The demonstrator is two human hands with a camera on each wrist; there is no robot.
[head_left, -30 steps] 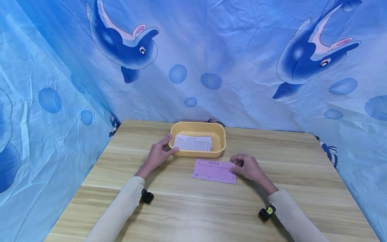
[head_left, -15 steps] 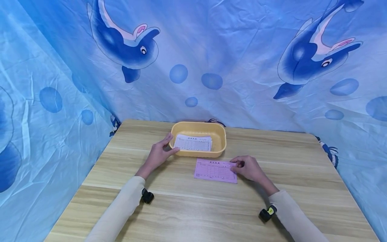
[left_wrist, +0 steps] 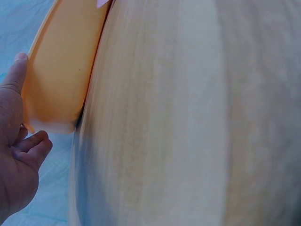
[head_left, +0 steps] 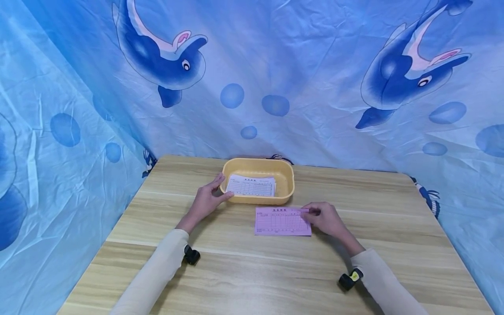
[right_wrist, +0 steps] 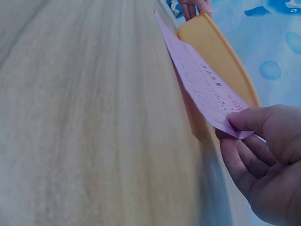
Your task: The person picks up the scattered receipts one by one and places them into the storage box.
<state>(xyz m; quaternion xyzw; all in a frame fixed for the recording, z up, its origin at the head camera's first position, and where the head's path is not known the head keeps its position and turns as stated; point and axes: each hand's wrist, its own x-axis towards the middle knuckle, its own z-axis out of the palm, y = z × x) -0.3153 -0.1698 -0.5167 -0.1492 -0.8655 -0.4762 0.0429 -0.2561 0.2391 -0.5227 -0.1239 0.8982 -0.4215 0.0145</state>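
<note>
My right hand (head_left: 324,218) pinches a pink printed form slip (head_left: 278,222) at its right edge, between thumb and fingers. In the right wrist view the slip (right_wrist: 202,77) slants above the table, its pinched corner bent. Farther back stands a yellow plastic basin (head_left: 257,165). At its left end my left hand (head_left: 204,202) holds the basin's side, the thumb reaching the front left corner. The left wrist view shows that hand (left_wrist: 19,150) against the basin's wall (left_wrist: 61,70). Inside the basin, toward the left, lies a small pile of white form slips (head_left: 250,186).
The wood-grain table (head_left: 252,271) ends just behind the basin. Blue cloth with cartoon dolphins (head_left: 315,57) hangs at the back and sides. A black wrist camera (head_left: 191,255) sits on the left sleeve and another camera (head_left: 347,281) on the right.
The pink slip has shifted slightly right with my right hand and levelled out. My left hand, the basin and the white slips stay in place.
</note>
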